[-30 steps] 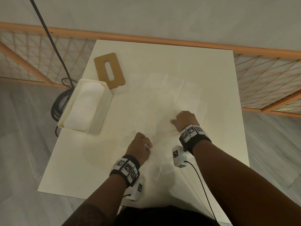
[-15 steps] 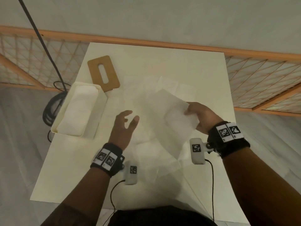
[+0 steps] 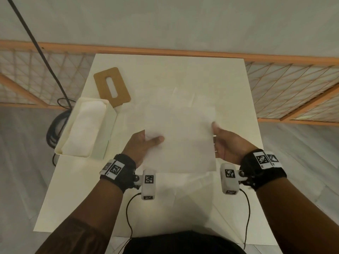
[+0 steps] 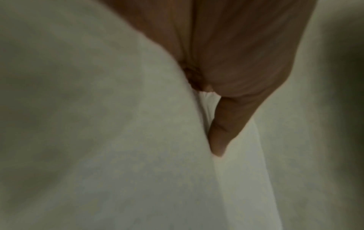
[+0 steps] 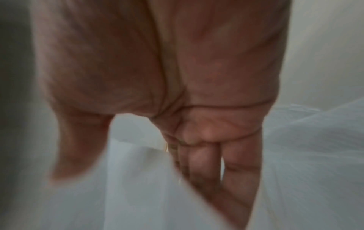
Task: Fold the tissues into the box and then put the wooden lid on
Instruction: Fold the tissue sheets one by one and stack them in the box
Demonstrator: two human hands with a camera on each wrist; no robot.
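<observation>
Holding a white tissue (image 3: 180, 138) flat above the worktop (image 3: 229, 85), left hand (image 3: 141, 145) grip pinching its left edge, right hand (image 3: 226, 145) grip clasping its right edge, open box (image 3: 110, 129) with folded tissues at left, wooden lid (image 3: 120, 88) just behind it

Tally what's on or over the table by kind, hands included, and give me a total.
Hands: 2, left hand and right hand, both holding the spread tissue
Held tissues: 1
Tissue boxes: 1, white box with folded tissues inside
Wooden lids: 1, wooden lid, flat on the table
Total: 5
Loose tissues lying on the table are too faint to count.
</observation>
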